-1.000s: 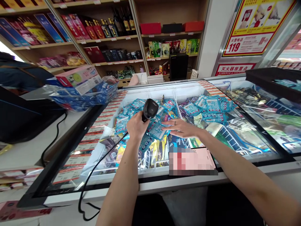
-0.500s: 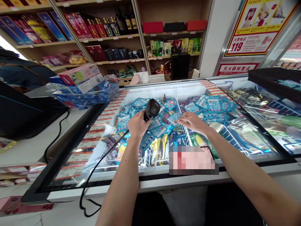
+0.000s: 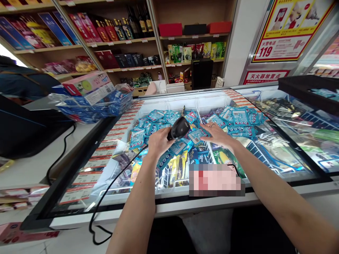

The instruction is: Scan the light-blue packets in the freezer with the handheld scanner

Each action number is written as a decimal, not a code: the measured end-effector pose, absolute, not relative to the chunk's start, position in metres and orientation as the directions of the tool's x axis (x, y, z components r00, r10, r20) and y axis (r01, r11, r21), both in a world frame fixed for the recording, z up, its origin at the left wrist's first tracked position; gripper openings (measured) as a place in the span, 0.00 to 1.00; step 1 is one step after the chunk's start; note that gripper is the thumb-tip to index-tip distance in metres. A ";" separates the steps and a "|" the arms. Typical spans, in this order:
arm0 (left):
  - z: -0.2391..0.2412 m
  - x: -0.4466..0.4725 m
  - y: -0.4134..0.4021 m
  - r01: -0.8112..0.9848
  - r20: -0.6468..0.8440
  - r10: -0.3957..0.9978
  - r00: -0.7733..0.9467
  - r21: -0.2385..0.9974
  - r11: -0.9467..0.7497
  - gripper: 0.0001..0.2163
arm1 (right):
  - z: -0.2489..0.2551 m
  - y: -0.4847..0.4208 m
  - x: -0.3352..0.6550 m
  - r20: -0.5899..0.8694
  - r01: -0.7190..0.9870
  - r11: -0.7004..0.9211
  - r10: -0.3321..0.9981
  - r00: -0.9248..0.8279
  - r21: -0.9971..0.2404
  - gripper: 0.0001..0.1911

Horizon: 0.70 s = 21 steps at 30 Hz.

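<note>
Above the chest freezer (image 3: pixel 180 209), holding a barcode scanner (image 3: pixel 180 127) in left grip (image 3: pixel 159 141), with right grip (image 3: pixel 218 135) wide beside a blue packet (image 3: pixel 195 136), can't tell done from undone tbh

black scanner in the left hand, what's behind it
Blue packets show around the head of the black scanner. Whatever lies directly behind the scanner is covered, and the left hand hides more beside it, so I can't tell what's there.
</note>
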<state>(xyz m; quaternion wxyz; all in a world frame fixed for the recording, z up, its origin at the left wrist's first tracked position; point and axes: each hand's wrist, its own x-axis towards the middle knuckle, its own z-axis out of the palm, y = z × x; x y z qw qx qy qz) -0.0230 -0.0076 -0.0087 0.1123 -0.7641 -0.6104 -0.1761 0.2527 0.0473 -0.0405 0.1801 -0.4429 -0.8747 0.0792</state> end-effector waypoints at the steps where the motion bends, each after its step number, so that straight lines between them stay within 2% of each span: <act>1: -0.008 -0.022 -0.008 0.973 0.400 0.895 0.197 0.036 -0.230 0.16 | -0.039 0.048 0.253 0.223 0.742 0.596 0.803 -0.553 -0.308 0.34; 7: -0.010 -0.022 -0.008 0.965 0.413 0.881 0.231 0.016 -0.261 0.15 | -0.042 0.056 0.248 0.202 0.737 0.573 0.818 -0.538 -0.358 0.32; 14: -0.006 -0.020 -0.008 0.966 0.419 0.882 0.214 0.046 -0.256 0.15 | -0.046 0.054 0.253 0.304 0.714 0.432 0.901 -0.311 -0.551 0.32; 18: -0.003 -0.016 -0.010 0.956 0.383 0.889 0.251 0.048 -0.291 0.15 | -0.043 0.055 0.261 0.408 0.681 0.404 0.898 -0.167 -0.611 0.21; 21: -0.003 -0.012 -0.011 0.934 0.362 0.877 0.318 0.039 -0.355 0.14 | -0.042 0.057 0.265 0.443 0.617 0.416 0.889 -0.119 -0.668 0.17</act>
